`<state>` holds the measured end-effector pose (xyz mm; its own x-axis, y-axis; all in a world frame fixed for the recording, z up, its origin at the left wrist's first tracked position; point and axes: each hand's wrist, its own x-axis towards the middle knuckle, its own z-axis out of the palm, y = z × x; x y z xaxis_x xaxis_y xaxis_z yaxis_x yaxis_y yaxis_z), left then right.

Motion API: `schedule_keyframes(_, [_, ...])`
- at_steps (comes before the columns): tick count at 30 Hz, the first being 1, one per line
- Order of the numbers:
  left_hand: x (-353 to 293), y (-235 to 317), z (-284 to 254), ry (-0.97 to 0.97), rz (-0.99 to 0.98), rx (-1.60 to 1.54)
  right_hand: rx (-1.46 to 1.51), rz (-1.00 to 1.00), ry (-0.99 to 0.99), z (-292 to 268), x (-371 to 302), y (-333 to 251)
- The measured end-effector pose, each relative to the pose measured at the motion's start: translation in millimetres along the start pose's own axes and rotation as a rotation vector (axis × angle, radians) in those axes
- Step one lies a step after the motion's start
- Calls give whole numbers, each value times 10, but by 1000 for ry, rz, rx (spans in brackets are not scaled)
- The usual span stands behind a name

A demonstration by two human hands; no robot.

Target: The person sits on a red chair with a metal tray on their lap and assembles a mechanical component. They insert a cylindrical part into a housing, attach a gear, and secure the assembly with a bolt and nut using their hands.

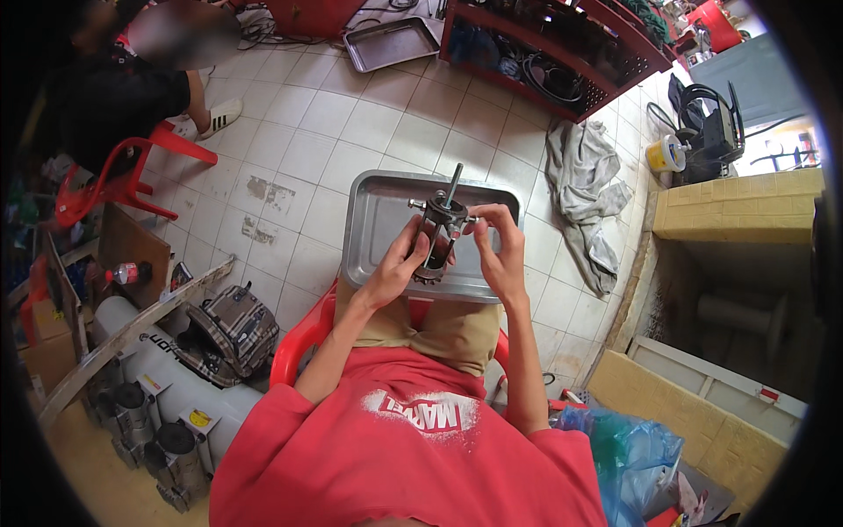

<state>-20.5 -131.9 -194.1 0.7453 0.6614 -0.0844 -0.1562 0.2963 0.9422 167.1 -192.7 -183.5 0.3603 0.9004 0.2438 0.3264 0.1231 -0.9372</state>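
A dark metal puller (435, 218) with a long threaded rod pointing up and silver bolts sticking out at its sides is held over a grey metal tray (364, 215). My left hand (393, 270) wraps round the puller's body from the left and bears it upright, slightly tilted. With thumb and fingertips, my right hand (500, 256) pinches the bolt (472, 220) on the puller's right side. A toothed edge shows at the lower end of the puller; its inner parts are partly hidden by my left fingers. The tray rests across my lap.
A grey cloth (587, 189) lies on the tiled floor to the right. Another metal tray (391, 44) lies ahead, beside a red shelf unit (562, 53). At far left a person sits on a red chair (118, 176). A plaid bag (230, 332) is at left, a plastic bag (628, 457) at right.
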Motion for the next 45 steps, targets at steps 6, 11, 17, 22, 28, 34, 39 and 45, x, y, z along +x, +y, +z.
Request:
schedule_keyframes(6, [-71, 64, -37, 59, 85, 206, 86, 145, -115, -115, 41, -167])
schedule_keyframes(11, [-118, 8, -176, 22, 101, 369, -25, 29, -152, -176, 66, -386])
schedule_keyframes(17, [-107, -16, -109, 36, 176, 366, -170, -119, -75, -137, 9, -361])
schedule_keyframes(22, [-121, 56, 130, 72, 15, 24, -142, 115, -9, -19, -70, -336])
schedule_keyframes(28, [-102, -56, -155, 2, 144, 621, -44, -82, 66, -205, 77, -327])
schedule_keyframes(34, [-48, 241, -147, 3, 518, 996, -246, 4, -138, -393, 121, -758])
schedule_keyframes(39, [3, 362, -218, -70, 591, 1213, -418, 34, -232, -378, 85, -790])
schedule_keyframes(45, [-3, 388, -258, -144, 611, 1400, -334, 89, -328, -426, 22, -583])
